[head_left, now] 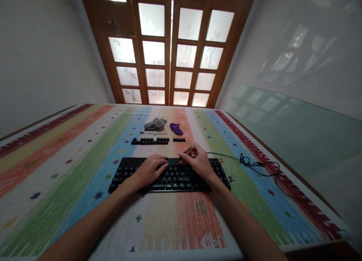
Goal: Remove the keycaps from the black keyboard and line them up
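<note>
A black computer keyboard [181,179] lies across the striped tablecloth in front of me. My left hand [152,170] rests flat over its left-middle keys, fingers stretched out. Above the upper right keys, my right hand [197,161] is closed in a pinch. Something small, thin and dark shows at its fingertips, too unclear to name. Just beyond the keyboard, loose black keycaps [154,141] stand in a row, with a smaller group of keycaps [179,139] to their right.
Farther back lie a thin stick [154,133], a crumpled grey cloth [155,123] and a purple cloth [176,128]. A black cable [249,162] runs right from the keyboard in a loose tangle. The tablecloth [113,223] reaches towards glazed wooden doors [171,65]; walls flank both sides.
</note>
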### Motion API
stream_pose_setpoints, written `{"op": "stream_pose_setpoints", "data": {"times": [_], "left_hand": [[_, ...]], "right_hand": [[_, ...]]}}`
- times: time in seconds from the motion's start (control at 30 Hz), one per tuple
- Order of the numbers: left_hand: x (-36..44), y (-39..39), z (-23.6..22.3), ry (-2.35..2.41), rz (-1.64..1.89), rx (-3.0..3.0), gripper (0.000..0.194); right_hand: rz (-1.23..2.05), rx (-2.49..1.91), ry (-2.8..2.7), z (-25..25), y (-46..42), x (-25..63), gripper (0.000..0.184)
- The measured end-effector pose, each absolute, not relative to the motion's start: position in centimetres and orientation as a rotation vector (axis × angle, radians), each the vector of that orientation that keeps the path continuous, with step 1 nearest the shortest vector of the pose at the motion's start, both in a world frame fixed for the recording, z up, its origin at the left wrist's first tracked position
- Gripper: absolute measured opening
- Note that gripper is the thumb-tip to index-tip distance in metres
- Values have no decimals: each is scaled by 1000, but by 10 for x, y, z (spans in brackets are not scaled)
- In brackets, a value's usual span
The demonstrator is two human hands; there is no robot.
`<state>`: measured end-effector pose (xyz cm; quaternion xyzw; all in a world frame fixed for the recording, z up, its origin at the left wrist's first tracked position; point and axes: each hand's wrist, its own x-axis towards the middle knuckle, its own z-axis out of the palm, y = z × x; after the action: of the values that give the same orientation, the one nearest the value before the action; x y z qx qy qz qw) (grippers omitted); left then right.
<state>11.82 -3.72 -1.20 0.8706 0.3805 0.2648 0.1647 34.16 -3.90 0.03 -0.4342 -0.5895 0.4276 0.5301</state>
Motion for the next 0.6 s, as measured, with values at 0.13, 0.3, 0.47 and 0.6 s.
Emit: {"op": "stream_pose_setpoints", "data": {"times": [0.13, 0.3, 0.47, 0.6], "left_hand": [[117, -41, -13, 1085, 739, 2477, 25], [117, -43, -12, 1106, 726, 2488, 25], [118, -44, -11, 1093, 730, 2494, 24], [119, -45, -9, 1093, 712, 2495, 23]], "right_hand": [[1052, -1020, -1423, 1, -40, 338, 48], [1049, -1041, -1467, 3, -44, 333, 39], [947, -1065, -1560, 2, -46, 328, 34], [902, -1066, -1642, 2, -47, 323, 28]]}}
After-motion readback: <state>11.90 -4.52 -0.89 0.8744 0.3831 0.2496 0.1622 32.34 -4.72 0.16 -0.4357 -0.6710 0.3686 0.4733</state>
